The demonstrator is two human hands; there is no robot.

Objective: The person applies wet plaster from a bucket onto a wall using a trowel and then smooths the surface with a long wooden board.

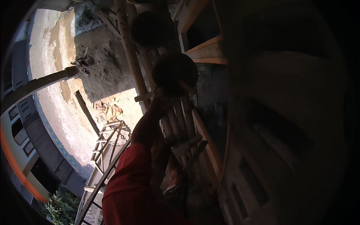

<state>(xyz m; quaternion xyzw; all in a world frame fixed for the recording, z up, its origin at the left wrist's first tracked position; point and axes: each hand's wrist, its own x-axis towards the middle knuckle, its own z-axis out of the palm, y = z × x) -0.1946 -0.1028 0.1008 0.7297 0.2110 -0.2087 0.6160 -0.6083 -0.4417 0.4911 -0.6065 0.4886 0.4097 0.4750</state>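
Observation:
My left arm, in a red sleeve, stretches forward over a scaffold platform of round poles [179, 112]. At its end my left hand [161, 98] is closed on the near rim of a dark round bucket [174, 71]; deep shadow blurs the fingers. A stick-like brownish handle [186, 87] shows at the bucket's near right side. Beyond it stands a second dark bucket [150, 30]. My right hand cannot be made out in the dark lower right.
Short wood pieces [187, 146] lie across the poles near a foot [174, 178]. Orange-brown window frames [206, 48] line the dark wall on the right. Far below on the left are a sand heap [101, 63], a wooden trestle frame [107, 146] and sunlit ground [56, 75].

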